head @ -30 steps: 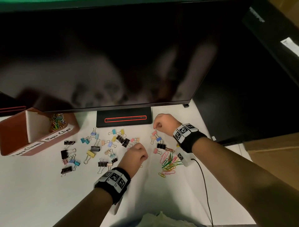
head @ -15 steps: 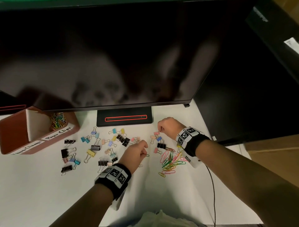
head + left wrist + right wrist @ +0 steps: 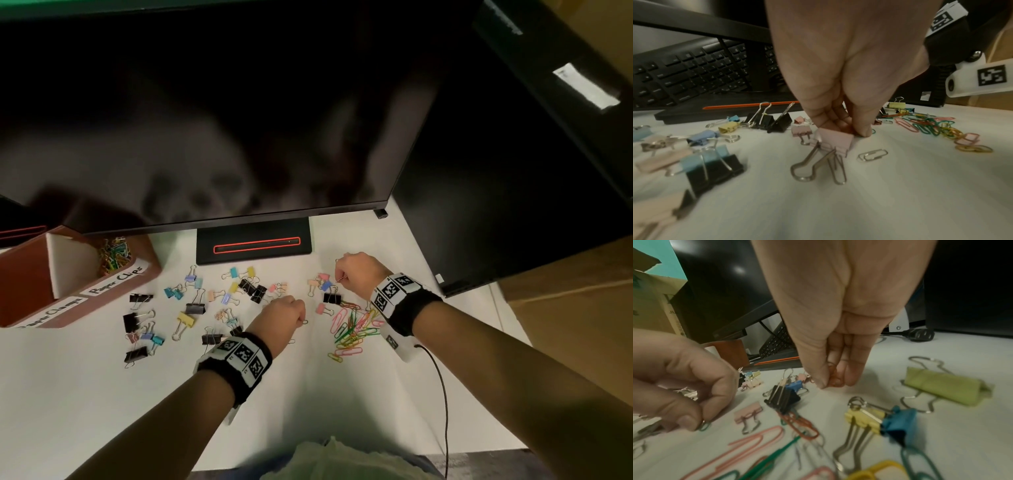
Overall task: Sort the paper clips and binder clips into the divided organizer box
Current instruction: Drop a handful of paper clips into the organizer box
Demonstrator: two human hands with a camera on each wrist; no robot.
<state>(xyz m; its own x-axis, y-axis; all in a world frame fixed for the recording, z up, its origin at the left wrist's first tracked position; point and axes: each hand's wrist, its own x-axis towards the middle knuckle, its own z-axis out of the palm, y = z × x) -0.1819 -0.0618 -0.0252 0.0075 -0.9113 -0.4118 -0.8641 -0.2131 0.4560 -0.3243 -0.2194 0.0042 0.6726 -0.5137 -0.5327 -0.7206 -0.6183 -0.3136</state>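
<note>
Step in hand: you are picking paper clips off the white desk (image 3: 102, 394) with both hands at once, so I judge this the gathering part of the sort, with plenty still loose.

Left hand (image 3: 282, 317): your fingers are curled down to the desk, thumb and forefinger pinching a small green paper clip (image 3: 704, 426) at the tip (the right wrist view shows it best). A silvery bundle seems tucked in the palm, though what it is I cannot tell.

Near it: a pink binder clip (image 3: 833, 142) sits just under your fingertips, and a plain silver paper clip (image 3: 872, 155) lies beside it.

Paper clip heap (image 3: 352, 329): coloured clips lie tangled to the right of your left hand, near your right wrist.

Right hand (image 3: 358, 275): farther off, fingers bunched together and closed on something small and reddish, likely a paper clip. A black binder clip (image 3: 782, 398) lies just near-left of it.

Binder clips (image 3: 191, 308): they lie scattered across the middle and left of the desk, well apart from the heap.

Organizer box (image 3: 20, 277): far left, brown, with two labelled compartments; the right one reads "Paper Clips" and already holds a coloured pile.

Next move: I judge you need to carry both pinches far left and drop them into that right compartment (keep your grip firm, the clips are thin and slippery).
</note>
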